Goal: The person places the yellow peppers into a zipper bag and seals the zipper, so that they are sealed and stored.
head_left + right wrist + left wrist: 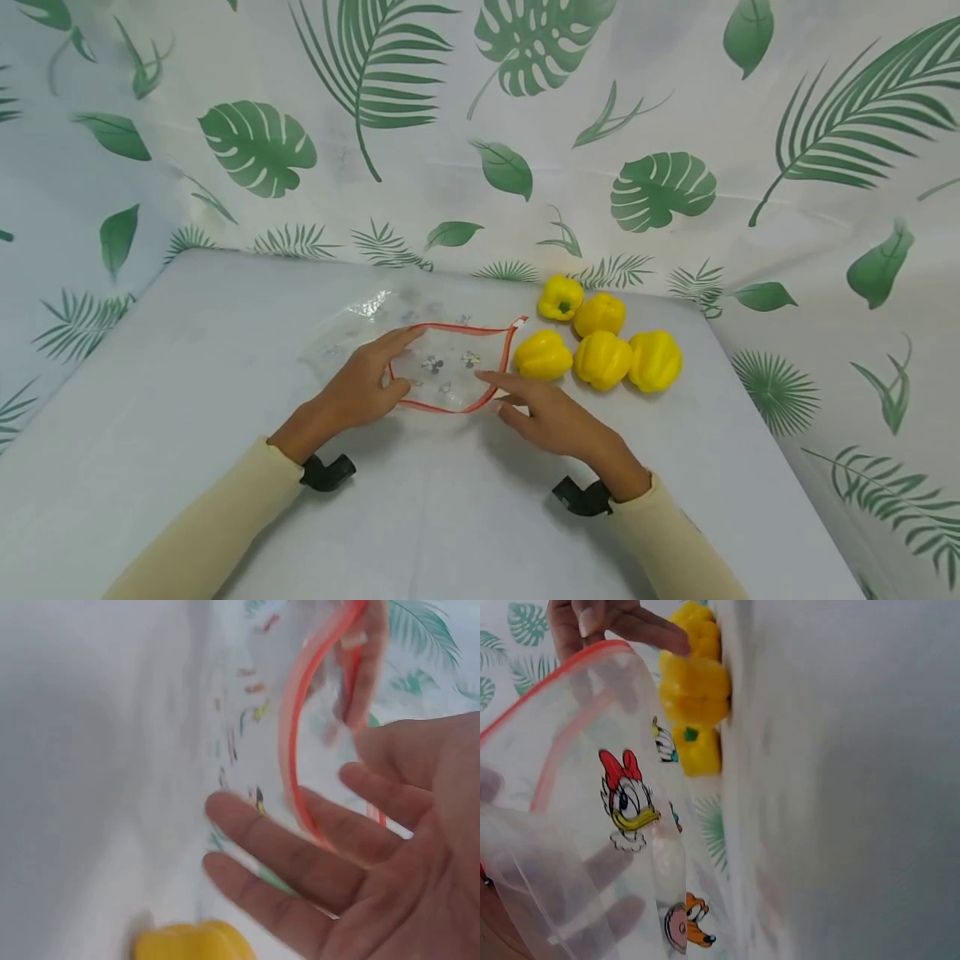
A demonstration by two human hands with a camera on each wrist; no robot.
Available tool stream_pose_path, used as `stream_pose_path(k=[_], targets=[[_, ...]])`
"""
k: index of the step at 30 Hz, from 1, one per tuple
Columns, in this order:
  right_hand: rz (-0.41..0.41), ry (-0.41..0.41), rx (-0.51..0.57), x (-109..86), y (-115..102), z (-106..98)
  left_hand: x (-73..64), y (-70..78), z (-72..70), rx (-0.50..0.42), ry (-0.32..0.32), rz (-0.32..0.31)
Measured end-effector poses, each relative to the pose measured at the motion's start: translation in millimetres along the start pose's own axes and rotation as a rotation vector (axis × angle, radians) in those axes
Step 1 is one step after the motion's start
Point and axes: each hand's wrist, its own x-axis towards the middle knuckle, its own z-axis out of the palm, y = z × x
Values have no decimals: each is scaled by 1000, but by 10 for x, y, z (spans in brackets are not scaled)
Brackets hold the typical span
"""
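Observation:
A clear zip bag [450, 367] with a red zip rim and printed cartoon figures stands with its mouth spread wide in the head view. My left hand [367, 379] holds it at the left side of the mouth, index finger along the far rim. Through the plastic, the left wrist view shows some of its fingers [619, 919]. At the right side of the mouth is my right hand [551, 412], fingers extended and spread by the red rim. In the right wrist view its palm [397, 892] holds nothing; exact contact with the rim is unclear.
Several yellow bell peppers [602, 360] sit together on the white table [420, 517], right of the bag and beyond my right hand. A leaf-patterned backdrop [555, 179] rises behind and beside the table.

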Motion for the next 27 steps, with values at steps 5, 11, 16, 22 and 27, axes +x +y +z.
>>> stream_pose_path(k=[5,11,16,22,27], targets=[[-85,188,159,-76,40,-173,26,-15,-96,-52,-23,84],[-138,461,238,-128,72,-322,30,-10,-197,-93,-100,122],[-138,636,147,-107,137,-340,54,-24,-237,-170,-145,132],[-56,637,56,-47,595,-268,114,-23,-277,-236,-184,153],[89,469,-1,-6,791,-245,134,4,-342,-259,-225,109]])
